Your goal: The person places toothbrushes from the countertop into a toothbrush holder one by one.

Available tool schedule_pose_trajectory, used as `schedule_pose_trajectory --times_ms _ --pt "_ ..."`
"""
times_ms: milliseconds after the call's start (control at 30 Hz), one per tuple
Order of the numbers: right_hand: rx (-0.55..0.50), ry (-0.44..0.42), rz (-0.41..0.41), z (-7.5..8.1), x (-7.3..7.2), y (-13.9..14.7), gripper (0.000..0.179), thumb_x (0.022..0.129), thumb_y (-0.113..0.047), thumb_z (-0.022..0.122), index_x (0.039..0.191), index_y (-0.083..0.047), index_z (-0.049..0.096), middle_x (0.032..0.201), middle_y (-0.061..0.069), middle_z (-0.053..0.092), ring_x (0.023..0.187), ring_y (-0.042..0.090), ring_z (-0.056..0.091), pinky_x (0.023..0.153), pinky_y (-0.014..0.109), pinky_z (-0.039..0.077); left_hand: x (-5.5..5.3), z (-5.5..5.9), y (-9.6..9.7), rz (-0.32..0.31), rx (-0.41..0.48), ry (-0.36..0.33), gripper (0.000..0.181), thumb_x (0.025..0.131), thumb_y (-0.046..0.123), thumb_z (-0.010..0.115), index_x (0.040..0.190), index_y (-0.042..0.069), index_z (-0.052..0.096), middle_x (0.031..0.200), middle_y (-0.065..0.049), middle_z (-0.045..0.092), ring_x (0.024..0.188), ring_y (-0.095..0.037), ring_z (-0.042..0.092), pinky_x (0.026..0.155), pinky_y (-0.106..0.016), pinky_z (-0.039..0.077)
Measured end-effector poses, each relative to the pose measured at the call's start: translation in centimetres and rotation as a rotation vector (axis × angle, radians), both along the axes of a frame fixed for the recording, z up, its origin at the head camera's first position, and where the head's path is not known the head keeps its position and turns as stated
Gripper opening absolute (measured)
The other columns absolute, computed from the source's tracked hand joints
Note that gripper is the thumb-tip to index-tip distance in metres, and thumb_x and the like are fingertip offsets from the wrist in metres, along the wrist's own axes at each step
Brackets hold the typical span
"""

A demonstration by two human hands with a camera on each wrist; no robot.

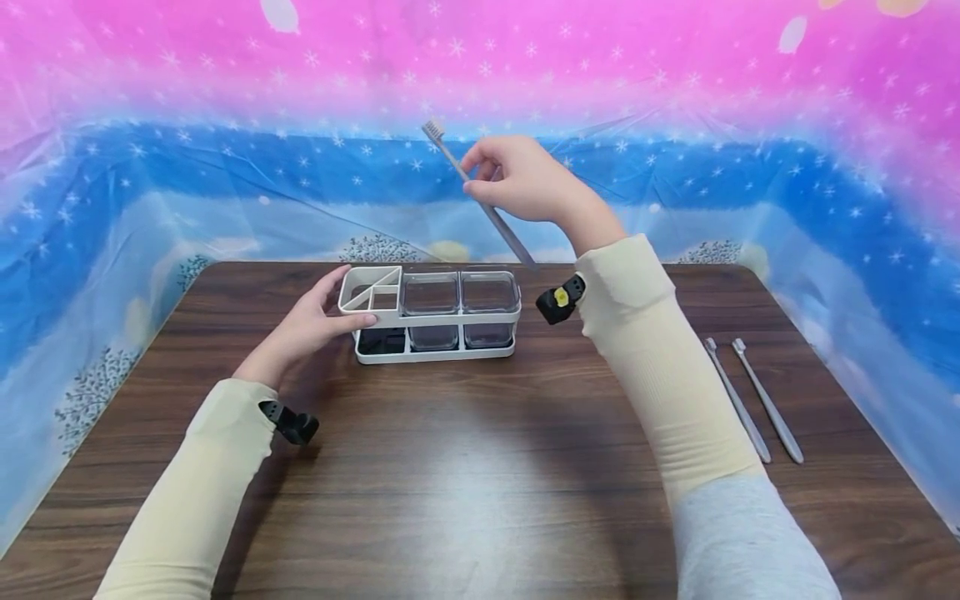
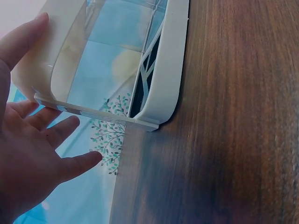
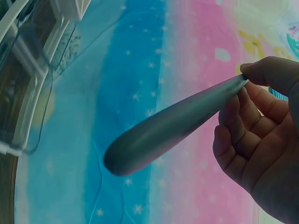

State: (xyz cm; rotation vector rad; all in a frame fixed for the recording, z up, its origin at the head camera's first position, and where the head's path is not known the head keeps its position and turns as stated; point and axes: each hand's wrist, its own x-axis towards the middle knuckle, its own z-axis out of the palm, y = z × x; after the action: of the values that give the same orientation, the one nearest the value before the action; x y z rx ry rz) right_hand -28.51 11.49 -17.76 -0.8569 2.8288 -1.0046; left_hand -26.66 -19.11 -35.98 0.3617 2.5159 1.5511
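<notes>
A white toothbrush holder stands at the far middle of the table, with two clear cups in its right part and a divided section at its left. My left hand grips the holder's left end, thumb in front and some fingers behind; the left wrist view shows the thumb against the white upper frame. Raised above the holder's right side, my right hand pinches a grey toothbrush by its middle. Its bristles point up and left, while the thick handle end slants down.
Two more grey toothbrushes lie side by side at the right of the brown wooden table. A pink and blue patterned cloth hangs behind and beside the table. Small black cameras sit on both wrists.
</notes>
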Motion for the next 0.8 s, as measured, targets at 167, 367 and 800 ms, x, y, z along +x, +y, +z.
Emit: schedule_pose_trajectory --times_ms 167,367,800 --pt "-0.034 -0.008 0.034 -0.1 0.0 -1.6 0.023 0.096 -0.014 0.057 0.117 -0.005 0.06 0.098 0.009 0.061 0.085 0.019 0.058 0.081 0.03 0.047 -0.1 0.0 -0.1 0.006 0.009 0.001 0.098 0.087 0.023 0.073 0.156 0.013 0.004 0.151 -0.022 0.032 0.129 -0.035 0.043 0.102 -0.047 0.04" --pt "-0.082 0.007 0.045 -0.7 0.1 -3.5 0.022 0.096 -0.015 0.058 0.116 -0.006 0.059 0.096 0.007 0.062 0.081 0.018 0.059 0.08 0.028 0.048 0.0 0.0 0.0 0.004 0.01 -0.002 0.099 0.087 0.024 0.073 0.156 0.013 0.005 0.151 -0.021 0.031 0.131 -0.034 0.041 0.104 -0.048 0.037" --pt "-0.245 0.047 0.048 -2.7 0.4 -6.6 0.023 0.096 -0.015 0.058 0.117 -0.005 0.055 0.094 0.005 0.059 0.079 0.016 0.06 0.078 0.025 0.047 0.1 0.0 0.1 -0.003 0.028 -0.007 0.097 0.087 0.025 0.073 0.156 0.012 0.005 0.15 -0.02 0.033 0.127 -0.035 0.045 0.101 -0.047 0.04"
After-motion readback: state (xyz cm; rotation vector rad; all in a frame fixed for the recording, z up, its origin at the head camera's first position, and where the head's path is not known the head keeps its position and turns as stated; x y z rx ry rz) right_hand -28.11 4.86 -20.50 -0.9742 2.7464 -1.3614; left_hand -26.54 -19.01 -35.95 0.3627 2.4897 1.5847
